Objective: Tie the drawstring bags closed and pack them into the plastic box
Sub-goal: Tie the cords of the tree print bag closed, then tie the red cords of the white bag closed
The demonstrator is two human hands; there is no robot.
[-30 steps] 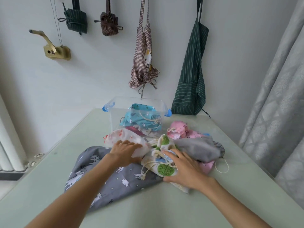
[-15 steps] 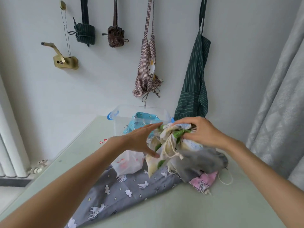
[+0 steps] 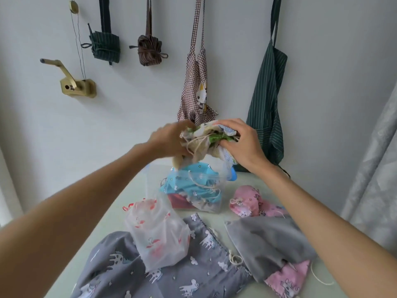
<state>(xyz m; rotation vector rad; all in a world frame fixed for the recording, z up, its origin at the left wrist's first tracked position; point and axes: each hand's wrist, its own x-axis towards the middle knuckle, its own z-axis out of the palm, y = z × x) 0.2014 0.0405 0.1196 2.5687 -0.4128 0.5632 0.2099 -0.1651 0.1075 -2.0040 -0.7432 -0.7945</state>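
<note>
Lifted since earlier: cream leaf-print bag [image 3: 204,138], gripped by left hand [image 3: 169,139] and right hand [image 3: 240,143], above plastic box [image 3: 193,186].

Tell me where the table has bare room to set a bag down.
Bare table lies left of the plastic box and flamingo bag. Near edge crowded: grey animal-print bag, plain grey bag, pink bags.

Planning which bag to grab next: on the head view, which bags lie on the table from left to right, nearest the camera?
Grey animal-print bag → clear flamingo bag → plain grey bag → pink bag.
</note>
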